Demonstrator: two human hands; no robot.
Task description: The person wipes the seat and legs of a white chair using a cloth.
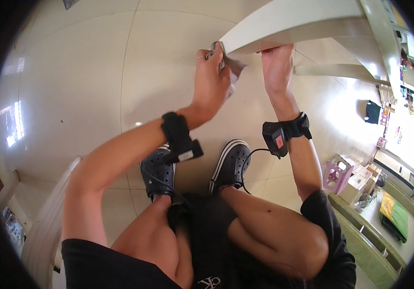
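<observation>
My left hand (212, 77) is closed around a crumpled grey cloth (236, 68), with a ring on one finger. The cloth lies against the end of a long white furniture piece (301, 23), perhaps a leg, which rises from there towards the upper right. My right hand (278, 59) is under the same white piece, palm side showing and its fingers mostly hidden behind the lower edge. Black straps with small devices are on both wrists. Below the hands are my two dark clogs on the tiled floor (167, 43).
A white plastic chair or stool part (48, 213) stands at the lower left. To the right are a pink folding stool (337, 173), a green-edged cabinet (355, 224) with a green and yellow item (395, 216) on it, and another pale bar (337, 72) near the floor.
</observation>
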